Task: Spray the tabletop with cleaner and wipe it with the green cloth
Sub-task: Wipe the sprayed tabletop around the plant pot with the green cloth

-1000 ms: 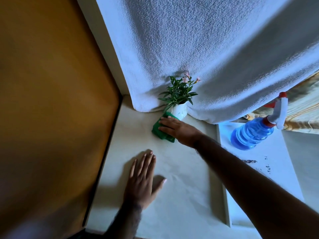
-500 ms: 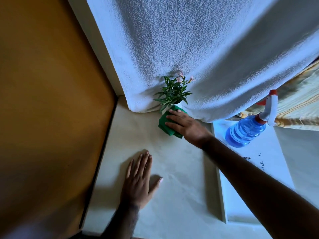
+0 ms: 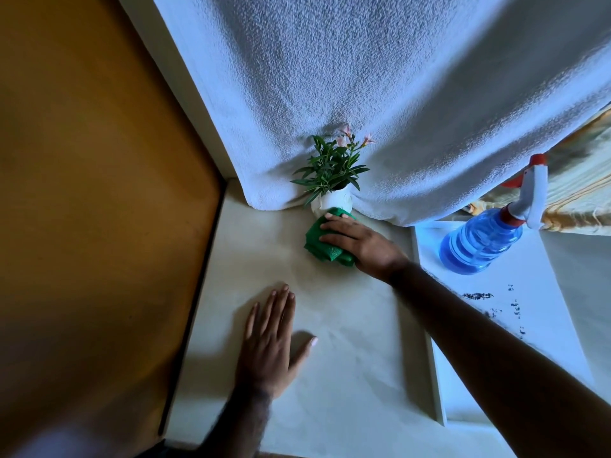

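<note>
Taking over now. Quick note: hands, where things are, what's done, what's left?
Left hand: flat on the tabletop, holding nothing.
Right hand: fingers flat, pressing the green cloth at the back, at the foot of the plant pot.
Spray bottle: upright on the white board to the right, no hand on it.
Done: wiping is under way at the back; cannot tell if it was sprayed.
Left: probably the rest of the tabletop. Mind the pot.

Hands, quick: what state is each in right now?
Left hand: open, flat on the pale tabletop, holding nothing.
Right hand: open, pressing flat on the folded green cloth against the tabletop.
</note>
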Available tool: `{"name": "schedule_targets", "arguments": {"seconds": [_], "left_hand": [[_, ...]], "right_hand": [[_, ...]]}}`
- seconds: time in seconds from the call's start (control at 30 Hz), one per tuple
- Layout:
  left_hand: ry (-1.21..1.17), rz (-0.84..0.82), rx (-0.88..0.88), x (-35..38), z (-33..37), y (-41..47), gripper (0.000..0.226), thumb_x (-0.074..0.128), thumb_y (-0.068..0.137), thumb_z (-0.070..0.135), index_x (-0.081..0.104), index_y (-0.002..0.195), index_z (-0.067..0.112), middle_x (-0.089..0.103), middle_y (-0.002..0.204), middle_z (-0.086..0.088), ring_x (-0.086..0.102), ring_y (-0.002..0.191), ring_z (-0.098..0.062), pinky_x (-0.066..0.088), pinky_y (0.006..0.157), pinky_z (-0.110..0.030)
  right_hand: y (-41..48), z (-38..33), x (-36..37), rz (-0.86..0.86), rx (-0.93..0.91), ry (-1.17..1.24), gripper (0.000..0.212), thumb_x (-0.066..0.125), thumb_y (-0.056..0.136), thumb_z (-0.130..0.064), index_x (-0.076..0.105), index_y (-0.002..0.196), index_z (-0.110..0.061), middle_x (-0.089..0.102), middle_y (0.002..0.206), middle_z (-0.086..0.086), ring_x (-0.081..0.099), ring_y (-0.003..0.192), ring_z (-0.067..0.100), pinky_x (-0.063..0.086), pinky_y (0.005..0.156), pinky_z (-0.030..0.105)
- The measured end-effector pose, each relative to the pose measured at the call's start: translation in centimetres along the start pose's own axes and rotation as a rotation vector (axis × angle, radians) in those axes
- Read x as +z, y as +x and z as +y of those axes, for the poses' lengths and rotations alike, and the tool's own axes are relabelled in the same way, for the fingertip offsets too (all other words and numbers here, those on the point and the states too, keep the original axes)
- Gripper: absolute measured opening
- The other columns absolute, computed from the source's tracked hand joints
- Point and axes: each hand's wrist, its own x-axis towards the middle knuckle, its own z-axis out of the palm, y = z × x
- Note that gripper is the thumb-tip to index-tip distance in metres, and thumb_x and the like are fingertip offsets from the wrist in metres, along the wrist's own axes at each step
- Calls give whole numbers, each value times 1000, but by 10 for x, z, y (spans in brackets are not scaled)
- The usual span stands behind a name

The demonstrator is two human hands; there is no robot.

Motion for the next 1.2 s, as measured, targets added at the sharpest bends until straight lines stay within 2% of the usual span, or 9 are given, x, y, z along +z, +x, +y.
{"name": "schedule_targets", "arguments": {"seconds": [0.17,0.27,0.4,0.47,0.63,0.73,0.9,1.03,1.2], "left_hand": [[13,9,10,1,0,-1,86,43,104,68,37,163,6,36,174,-12,36,160,-30,33,126,-55],[5,16,6,1,0,-1,86,44,104,68,38,163,6,36,173,-12,37,159,-30,34,125,-56],[-2,15,-5,-2,0,-1,86,46,103,67,38,163,6,36,174,-12,37,159,-30,40,123,-58],[-5,11,-11,-3,1,0,86,46,103,68,38,163,6,35,174,-12,37,159,-29,42,122,-59],[4,4,-13,-5,1,0,87,43,104,69,35,165,7,33,175,-11,34,161,-29,41,123,-57],[1,7,-12,-3,0,0,87,46,103,69,35,165,8,34,175,-11,33,161,-28,39,125,-56],[-5,-7,-9,-1,0,-1,88,49,103,68,33,165,8,32,176,-10,31,162,-28,34,128,-55],[7,-19,-14,0,0,-2,88,46,103,69,32,166,8,32,176,-10,32,162,-28,37,127,-56],[17,3,3,0,0,-2,87,46,103,68,34,165,7,33,175,-12,33,161,-30,31,128,-54]], "right_hand": [[-11,0,8,-55,52,127,36,65,94,-6,67,130,-3,59,143,21,51,139,33,35,120,35],[-12,-1,7,-67,95,145,42,66,90,5,68,130,-6,59,144,18,52,139,31,44,114,44],[-9,-13,0,-32,-120,-2,30,49,104,-8,73,122,-4,67,134,20,57,134,38,47,110,51],[0,-15,-11,46,-217,-87,38,39,110,-14,75,118,-3,68,132,21,57,133,41,40,116,51],[36,5,-21,42,-326,-187,23,60,98,-3,75,116,-1,69,129,23,58,131,43,41,115,54],[41,17,-15,-19,-352,-184,27,53,99,-6,74,115,0,68,130,23,58,132,40,33,119,46],[30,20,3,-72,-287,-133,33,72,87,7,73,119,-1,66,133,23,57,133,40,35,119,46],[19,17,17,-133,-192,-15,34,57,92,8,70,123,0,64,137,22,54,136,40,17,125,29],[11,9,23,-163,45,187,42,67,92,0,65,134,-7,55,150,15,46,145,27,38,118,35]]}}
